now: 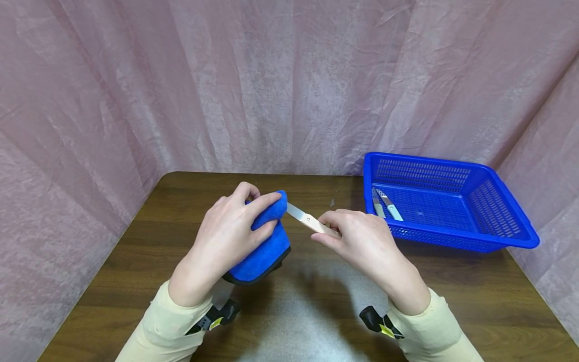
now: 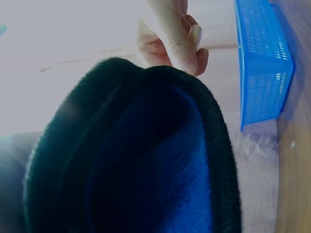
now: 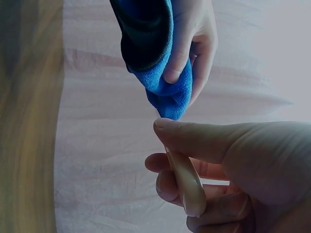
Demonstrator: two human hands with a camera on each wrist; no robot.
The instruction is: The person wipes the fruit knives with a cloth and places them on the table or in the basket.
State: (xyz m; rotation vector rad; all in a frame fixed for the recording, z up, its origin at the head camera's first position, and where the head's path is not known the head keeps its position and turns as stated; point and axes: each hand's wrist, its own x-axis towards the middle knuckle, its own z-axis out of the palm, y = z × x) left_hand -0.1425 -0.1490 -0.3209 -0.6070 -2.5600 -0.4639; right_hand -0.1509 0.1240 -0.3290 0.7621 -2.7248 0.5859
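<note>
In the head view a blue cloth [image 1: 267,254] with a dark edge is folded over in my left hand [image 1: 228,231], pinched between thumb and fingers. A knife [image 1: 314,224] with a pale cream handle lies in the grip of my right hand [image 1: 366,241]. Its blade points up and left, and the tip end is hidden in the cloth's fold. Seen from the right wrist, thumb and fingers pinch the handle [image 3: 187,182] just below the cloth [image 3: 167,92]. The cloth's dark border [image 2: 223,160] fills much of the left wrist view.
A blue perforated basket [image 1: 452,240] stands at the right of the wooden table [image 1: 149,261]. Inside its left end lie two pale-handled utensils, a knife [image 1: 391,208] and a second one [image 1: 378,206] beside it. A pink curtain [image 1: 271,90] hangs behind the table.
</note>
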